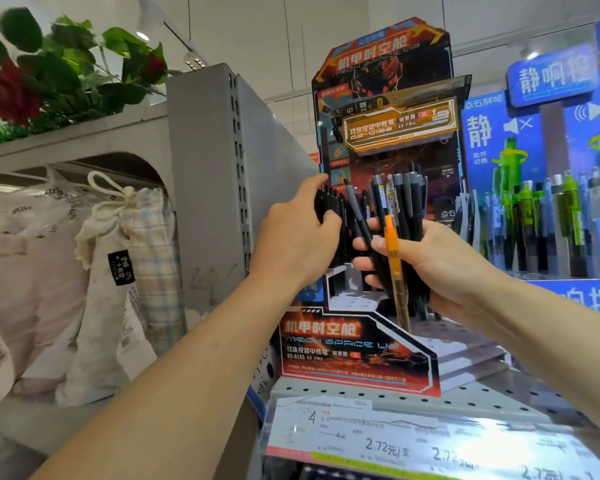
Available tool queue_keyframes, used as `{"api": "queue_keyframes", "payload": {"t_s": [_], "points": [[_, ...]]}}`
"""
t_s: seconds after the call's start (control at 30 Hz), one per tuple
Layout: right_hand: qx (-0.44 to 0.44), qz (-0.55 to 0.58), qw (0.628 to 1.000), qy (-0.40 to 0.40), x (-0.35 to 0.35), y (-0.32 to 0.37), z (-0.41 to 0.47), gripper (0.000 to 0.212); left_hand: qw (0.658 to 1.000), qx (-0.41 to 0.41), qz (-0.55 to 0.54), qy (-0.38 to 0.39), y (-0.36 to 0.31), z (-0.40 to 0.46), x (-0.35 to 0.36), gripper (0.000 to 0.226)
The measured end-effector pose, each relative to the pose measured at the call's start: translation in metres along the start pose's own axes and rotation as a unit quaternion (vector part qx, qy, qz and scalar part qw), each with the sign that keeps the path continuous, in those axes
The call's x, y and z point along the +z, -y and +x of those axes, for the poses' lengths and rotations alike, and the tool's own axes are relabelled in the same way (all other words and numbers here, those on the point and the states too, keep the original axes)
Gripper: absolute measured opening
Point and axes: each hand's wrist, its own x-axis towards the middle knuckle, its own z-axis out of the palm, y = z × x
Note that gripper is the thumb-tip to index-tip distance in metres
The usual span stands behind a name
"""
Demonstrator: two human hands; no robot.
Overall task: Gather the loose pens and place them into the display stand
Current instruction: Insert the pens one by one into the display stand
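- Head cam, w/ the display stand (361, 344) as landmark: right hand (426, 265) is just in front of the stand's mid tiers, fingers curled tight round a bundle of pens (400, 209), mostly black/grey, tips up.
- One orange pen (391, 242) sits at the front of that bundle, pinned under the thumb; clear barrel hangs down below the fist.
- Left hand (297, 242) is at the stand's left side, thumb and fingers closed on a row of black pens (329, 206) that stand in the back-left tier. Can't tell if it's seating them or just steadying.
- Progress, my read: gathering looks about done, placing only partly. Left tier has pens in it; the white stepped tiers (352, 291) below the hands show bare holes. Whole right-hand bundle not yet placed.
- Orange pen likely doesn't belong w/ the black ones, so may need sorting out.
- Edges: grey shelf upright (207, 174) is close left of the stand, so little elbow room for the left arm.
- Blue display (541, 188) w/ green pens is tight against the stand's right side; a wide swing of the bundle could knock those.
- Stand's tall backboard closes off the rear; open approach is from front and above the tiers.
- Price label strip (395, 441) lies below the stand's front, on the shelf lip.
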Motion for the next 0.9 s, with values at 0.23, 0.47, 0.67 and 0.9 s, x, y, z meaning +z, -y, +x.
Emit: {"api": "queue_keyframes", "payload": {"t_s": [0.23, 0.47, 0.67, 0.9], "points": [[0.004, -0.062, 0.998, 0.032, -0.005, 0.002, -0.003, 0.02, 0.996, 0.075, -0.033, 0.035, -0.01, -0.007, -0.007, 0.043], [-0.045, -0.138, 0.989, -0.012, -0.004, 0.012, -0.002, 0.016, 0.995, 0.049, -0.09, -0.006, -0.01, -0.009, -0.009, 0.04], [-0.144, -0.056, 0.971, -0.179, -0.021, 0.04, 0.006, 0.017, 0.982, -0.031, -0.184, -0.032, -0.011, -0.004, -0.011, 0.053], [-0.098, -0.025, 0.978, -0.181, -0.029, 0.04, 0.01, 0.02, 0.992, 0.001, -0.125, -0.008, -0.023, 0.01, -0.001, 0.036]]}}
